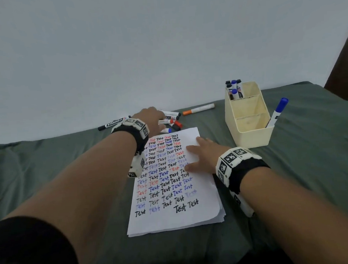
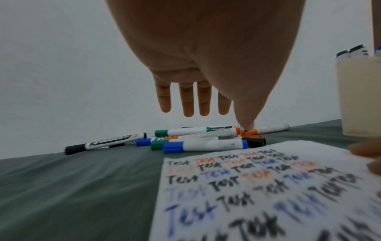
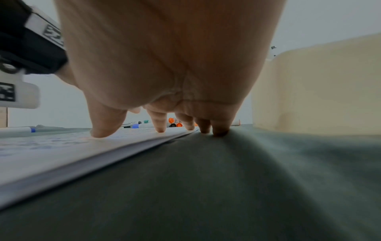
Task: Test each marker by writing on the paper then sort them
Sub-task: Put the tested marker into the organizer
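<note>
Left hand (image 1: pixel 151 118) hovers spread right over the marker pile (image 2: pixel 198 140), which lies crosswise just past the paper (image 1: pixel 174 217), so it's way nearer, while right hand (image 1: pixel 204 154) presses flat on the sheet's right edge.

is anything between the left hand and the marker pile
Nothing visible. The left hand hangs open right above the marker pile, fingers straight and spread, holding nothing. The right hand lies off to the side, flat on the paper.

"Test" rows on paper (image 1: pixel 173 185); perhaps "Whiteboard" on black marker (image 1: pixel 114 122)
</note>
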The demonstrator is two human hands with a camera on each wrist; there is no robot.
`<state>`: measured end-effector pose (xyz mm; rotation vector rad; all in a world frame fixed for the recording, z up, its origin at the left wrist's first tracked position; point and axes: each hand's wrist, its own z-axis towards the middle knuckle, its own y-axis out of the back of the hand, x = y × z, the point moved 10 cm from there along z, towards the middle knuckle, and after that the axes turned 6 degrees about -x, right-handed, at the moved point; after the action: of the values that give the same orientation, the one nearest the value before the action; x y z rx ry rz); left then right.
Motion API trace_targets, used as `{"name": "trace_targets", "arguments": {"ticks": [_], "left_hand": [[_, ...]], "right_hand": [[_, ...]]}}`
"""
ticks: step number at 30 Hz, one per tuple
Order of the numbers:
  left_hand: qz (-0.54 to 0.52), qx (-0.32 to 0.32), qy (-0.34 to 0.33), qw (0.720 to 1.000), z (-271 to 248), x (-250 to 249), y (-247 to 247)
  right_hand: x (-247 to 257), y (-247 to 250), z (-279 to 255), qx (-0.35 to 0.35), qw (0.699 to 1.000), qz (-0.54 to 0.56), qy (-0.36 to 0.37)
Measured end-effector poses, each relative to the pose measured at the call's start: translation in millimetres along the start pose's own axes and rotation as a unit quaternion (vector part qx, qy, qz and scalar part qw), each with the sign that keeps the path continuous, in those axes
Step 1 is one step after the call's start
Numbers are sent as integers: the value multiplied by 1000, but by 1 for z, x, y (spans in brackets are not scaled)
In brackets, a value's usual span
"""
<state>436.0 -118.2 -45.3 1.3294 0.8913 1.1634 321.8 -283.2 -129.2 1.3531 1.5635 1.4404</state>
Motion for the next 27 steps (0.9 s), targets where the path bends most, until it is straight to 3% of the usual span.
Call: {"name": "trace_targets", "arguments": {"ticks": [6,16,22,27], "left_hand": [[62,-9,-35,997,32,-18,-4],[131,-31,-40,990,36,-33,-5],[95,-52,-52,993,28,-19,1],[-5,-124,-55,991,1,0,42]], "right_hand": [[0,0,-1,9,1000,8,4],[2,4,-4,10,1000,10,3],[3,7,-6,4,1000,6,6],[5,12,-5,-13,1000,19,11]]}}
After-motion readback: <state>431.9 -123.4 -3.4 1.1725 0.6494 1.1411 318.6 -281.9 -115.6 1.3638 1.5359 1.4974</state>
